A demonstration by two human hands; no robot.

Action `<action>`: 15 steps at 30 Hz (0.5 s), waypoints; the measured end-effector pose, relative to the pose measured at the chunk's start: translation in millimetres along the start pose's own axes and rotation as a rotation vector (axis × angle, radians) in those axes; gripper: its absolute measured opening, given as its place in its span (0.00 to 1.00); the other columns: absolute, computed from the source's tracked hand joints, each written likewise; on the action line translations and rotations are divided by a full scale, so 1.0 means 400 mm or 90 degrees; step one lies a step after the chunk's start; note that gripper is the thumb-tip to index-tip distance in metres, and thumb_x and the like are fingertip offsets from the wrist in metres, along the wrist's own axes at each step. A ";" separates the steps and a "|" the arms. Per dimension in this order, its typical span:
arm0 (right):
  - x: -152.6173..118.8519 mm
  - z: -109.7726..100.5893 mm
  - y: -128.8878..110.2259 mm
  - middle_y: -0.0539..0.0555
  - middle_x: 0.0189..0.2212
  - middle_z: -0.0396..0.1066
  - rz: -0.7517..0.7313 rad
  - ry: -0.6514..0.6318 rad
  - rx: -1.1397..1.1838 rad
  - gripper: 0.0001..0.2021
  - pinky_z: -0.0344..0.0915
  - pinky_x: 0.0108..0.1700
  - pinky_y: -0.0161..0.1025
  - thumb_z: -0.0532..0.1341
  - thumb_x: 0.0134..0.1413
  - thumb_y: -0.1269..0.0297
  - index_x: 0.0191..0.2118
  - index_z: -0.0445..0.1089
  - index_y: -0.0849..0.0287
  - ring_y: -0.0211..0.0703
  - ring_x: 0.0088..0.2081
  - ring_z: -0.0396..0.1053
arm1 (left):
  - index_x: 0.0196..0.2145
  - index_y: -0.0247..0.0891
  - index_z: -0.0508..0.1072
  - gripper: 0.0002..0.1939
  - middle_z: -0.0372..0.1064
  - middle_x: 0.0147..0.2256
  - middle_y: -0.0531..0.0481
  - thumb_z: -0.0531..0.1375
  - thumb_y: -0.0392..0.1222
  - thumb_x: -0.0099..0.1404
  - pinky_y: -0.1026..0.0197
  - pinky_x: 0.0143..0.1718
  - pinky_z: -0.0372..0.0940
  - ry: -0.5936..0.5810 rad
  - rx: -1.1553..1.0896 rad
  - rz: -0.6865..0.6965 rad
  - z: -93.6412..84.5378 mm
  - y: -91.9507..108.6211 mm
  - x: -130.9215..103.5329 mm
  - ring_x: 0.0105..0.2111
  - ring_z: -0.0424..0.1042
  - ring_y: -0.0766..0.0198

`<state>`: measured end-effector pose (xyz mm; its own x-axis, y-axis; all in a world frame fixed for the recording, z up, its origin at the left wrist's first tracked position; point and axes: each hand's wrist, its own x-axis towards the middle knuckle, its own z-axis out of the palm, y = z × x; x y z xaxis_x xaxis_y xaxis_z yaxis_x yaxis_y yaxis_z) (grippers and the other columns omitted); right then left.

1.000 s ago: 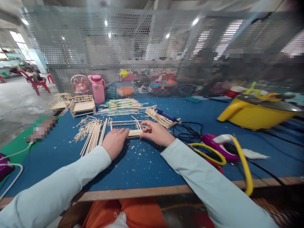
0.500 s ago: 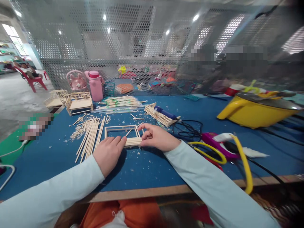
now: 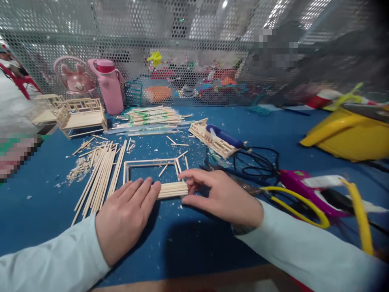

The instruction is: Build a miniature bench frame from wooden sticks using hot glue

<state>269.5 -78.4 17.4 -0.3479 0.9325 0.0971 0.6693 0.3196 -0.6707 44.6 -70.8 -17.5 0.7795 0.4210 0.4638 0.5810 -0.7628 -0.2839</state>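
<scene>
A small rectangular frame of thin wooden sticks (image 3: pixel 150 162) lies on the blue tabletop, with several sticks laid side by side (image 3: pixel 172 190) along its near side. My left hand (image 3: pixel 127 217) rests palm down over the near left part, its fingers close together, holding the frame against the table. At the near right corner my right hand (image 3: pixel 220 194) has its thumb and curled fingers around the stick ends. Its fingertips are partly hidden. Loose wooden sticks (image 3: pixel 99 180) lie left of the frame, and a few short offcuts (image 3: pixel 163 170) show inside and beyond it.
Finished miniature wooden pieces (image 3: pixel 83 119) and a pink bottle (image 3: pixel 111 89) stand back left. Bundled sticks (image 3: pixel 154 115) lie behind. A blue-handled tool (image 3: pixel 225 136) rests on another wooden piece. Yellow-handled pliers (image 3: pixel 298 207), a purple glue gun (image 3: pixel 310 190), cables and a yellow pan (image 3: pixel 349 132) are right.
The view has moved closer and lower over the table, so everything looks larger. Both hands stay at the frame; the right thumb and fingers look slightly more spread around the stick ends.
</scene>
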 end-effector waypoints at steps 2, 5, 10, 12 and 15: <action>-0.001 0.011 0.007 0.48 0.25 0.72 -0.009 0.034 -0.040 0.10 0.63 0.32 0.30 0.62 0.44 0.65 0.36 0.69 0.58 0.35 0.27 0.69 | 0.50 0.29 0.64 0.22 0.68 0.47 0.41 0.41 0.28 0.62 0.54 0.41 0.66 0.003 -0.013 0.000 -0.002 0.001 0.001 0.43 0.70 0.56; -0.002 0.024 0.017 0.48 0.26 0.73 -0.005 0.067 -0.068 0.07 0.64 0.33 0.30 0.62 0.45 0.65 0.33 0.71 0.57 0.34 0.27 0.69 | 0.53 0.30 0.60 0.21 0.67 0.48 0.42 0.41 0.29 0.64 0.54 0.42 0.66 -0.003 -0.053 -0.012 -0.006 -0.001 0.003 0.45 0.69 0.56; -0.004 0.023 0.029 0.48 0.27 0.74 -0.014 0.072 -0.080 0.06 0.65 0.32 0.30 0.62 0.45 0.64 0.33 0.71 0.56 0.35 0.27 0.70 | 0.56 0.31 0.54 0.25 0.67 0.47 0.42 0.49 0.45 0.64 0.58 0.44 0.63 -0.013 -0.137 -0.143 -0.020 -0.033 -0.021 0.46 0.66 0.59; -0.004 0.020 0.035 0.50 0.28 0.75 -0.031 0.074 -0.091 0.07 0.66 0.32 0.31 0.61 0.47 0.63 0.34 0.71 0.55 0.37 0.28 0.71 | 0.53 0.33 0.59 0.27 0.68 0.45 0.41 0.52 0.52 0.61 0.54 0.45 0.61 -0.022 -0.121 -0.210 -0.030 -0.056 -0.044 0.45 0.66 0.55; -0.002 0.021 0.046 0.52 0.28 0.75 -0.062 0.081 -0.102 0.08 0.67 0.30 0.35 0.60 0.47 0.61 0.35 0.71 0.54 0.41 0.28 0.72 | 0.45 0.37 0.67 0.22 0.71 0.38 0.45 0.54 0.54 0.59 0.52 0.42 0.60 -0.034 -0.103 -0.267 -0.042 -0.085 -0.076 0.39 0.67 0.56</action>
<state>276.6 -74.6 -1.1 -0.3370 0.9065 0.2544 0.7359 0.4222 -0.5294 -2.8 -65.8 -7.7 0.4980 0.7316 0.4656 0.8086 -0.5858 0.0556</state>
